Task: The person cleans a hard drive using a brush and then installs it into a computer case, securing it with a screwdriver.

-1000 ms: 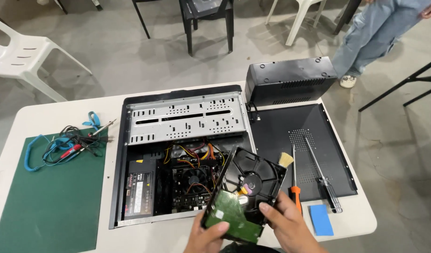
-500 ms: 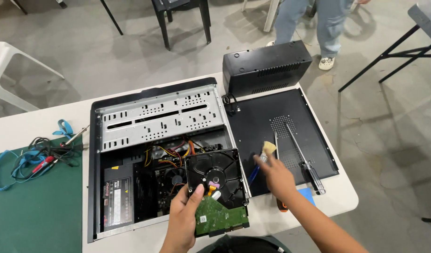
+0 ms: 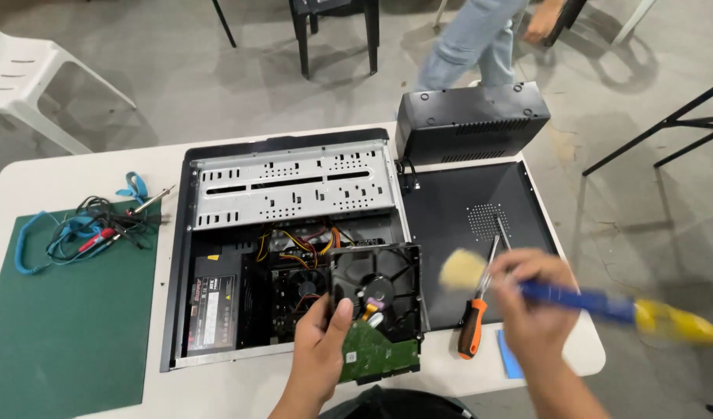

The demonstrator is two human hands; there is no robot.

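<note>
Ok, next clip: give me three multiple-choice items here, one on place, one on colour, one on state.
1. Where does the screwdriver lie?
A. on the black panel
B. on the green mat
C. inside the case
2. What colour is the brush handle?
A. red
B. blue and yellow
C. white
3. The hard drive is:
A. screwed into the case
B. lying on the mat
C. held in the left hand

A: its shaft rests on the panel.
B: handle in the right hand shows both.
C: fingers wrap its edge.
</note>
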